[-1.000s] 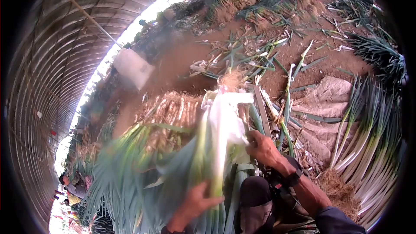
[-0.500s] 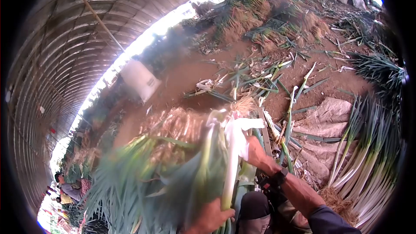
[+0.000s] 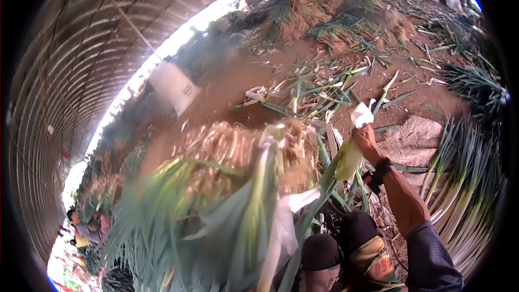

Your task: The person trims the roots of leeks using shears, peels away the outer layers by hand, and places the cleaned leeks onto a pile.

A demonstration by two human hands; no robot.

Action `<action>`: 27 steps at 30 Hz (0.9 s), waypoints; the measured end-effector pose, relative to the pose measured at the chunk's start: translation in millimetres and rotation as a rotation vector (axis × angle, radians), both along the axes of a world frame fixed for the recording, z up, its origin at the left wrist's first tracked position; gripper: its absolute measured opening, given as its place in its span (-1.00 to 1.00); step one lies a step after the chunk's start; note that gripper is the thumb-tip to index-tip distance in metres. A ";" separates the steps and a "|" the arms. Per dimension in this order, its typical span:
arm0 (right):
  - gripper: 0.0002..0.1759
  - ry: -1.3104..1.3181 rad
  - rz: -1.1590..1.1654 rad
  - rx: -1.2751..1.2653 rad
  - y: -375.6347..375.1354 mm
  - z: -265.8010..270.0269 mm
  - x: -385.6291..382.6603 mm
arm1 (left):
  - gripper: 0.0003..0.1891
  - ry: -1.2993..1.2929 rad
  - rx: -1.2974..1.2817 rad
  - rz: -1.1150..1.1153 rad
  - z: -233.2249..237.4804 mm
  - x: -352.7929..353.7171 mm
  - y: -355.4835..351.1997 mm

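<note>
My right hand (image 3: 366,141) is closed around a peeled leek leaf (image 3: 348,161). Its white end sticks out above the fist and the green part hangs below. To the left of that hand, a blurred leek (image 3: 278,227) with a pale, loose sheath stands over the leaves at the bottom. Beside it lies a heap of leeks (image 3: 162,227), green tops toward me and roots toward the far side. My left hand is out of the frame.
Cleaned long leeks (image 3: 459,194) lie at the right by a crumpled sack (image 3: 411,140). Leaf scraps (image 3: 324,89) litter the soil ahead. A white sack (image 3: 174,87) stands left. My knees (image 3: 321,254) are below. Another person (image 3: 89,227) sits far left.
My right hand has moved right and up, away from the leek, carrying a leaf stripped from it. My left hand has dropped out of view at the bottom.
</note>
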State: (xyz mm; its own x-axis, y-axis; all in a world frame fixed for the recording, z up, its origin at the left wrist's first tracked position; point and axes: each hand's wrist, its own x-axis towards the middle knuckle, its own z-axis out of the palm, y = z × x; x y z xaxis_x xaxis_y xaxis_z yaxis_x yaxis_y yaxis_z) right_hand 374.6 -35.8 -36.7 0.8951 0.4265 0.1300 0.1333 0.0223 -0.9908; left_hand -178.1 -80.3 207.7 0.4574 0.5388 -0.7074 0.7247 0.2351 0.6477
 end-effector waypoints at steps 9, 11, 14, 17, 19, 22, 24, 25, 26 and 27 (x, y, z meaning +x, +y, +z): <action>-0.46 -0.849 0.798 0.092 -28.2 130.0 -118.5 | -0.55 -0.085 0.180 -0.155 7.1 34.5 34.6; -0.27 -0.727 0.856 -0.084 -31.2 153.4 -148.9 | -0.59 -0.102 0.246 -0.158 8.2 44.2 31.1; -0.23 -0.661 0.933 -0.086 -32.1 160.4 -167.6 | -0.62 -0.068 0.297 -0.228 3.2 48.4 32.4; -0.41 -0.789 1.009 0.116 -17.9 124.2 -164.3 | -0.62 -0.447 0.452 -0.312 -49.3 27.3 39.9; -0.63 -0.686 1.090 0.260 -13.3 121.4 -162.1 | -0.59 -0.345 0.366 -0.297 -48.4 27.6 41.0; -0.74 -0.534 1.059 0.021 -35.8 141.0 -160.1 | -0.58 -0.130 0.298 -0.263 -33.4 40.8 37.8; -0.78 -0.882 0.817 -0.035 -31.7 136.1 -154.2 | -0.58 -0.070 0.250 -0.236 -20.1 48.4 34.6; -0.78 -1.049 0.686 -0.065 -26.1 127.5 -149.5 | -0.59 -0.096 0.214 -0.216 -15.6 49.6 33.9; -0.78 -1.011 0.580 -0.176 -19.3 118.6 -136.0 | -0.59 -0.121 0.178 -0.197 -13.5 50.0 33.5; -0.78 -0.967 0.483 -0.290 -12.5 110.0 -122.6 | -0.61 -0.124 0.199 -0.217 -14.8 49.3 34.1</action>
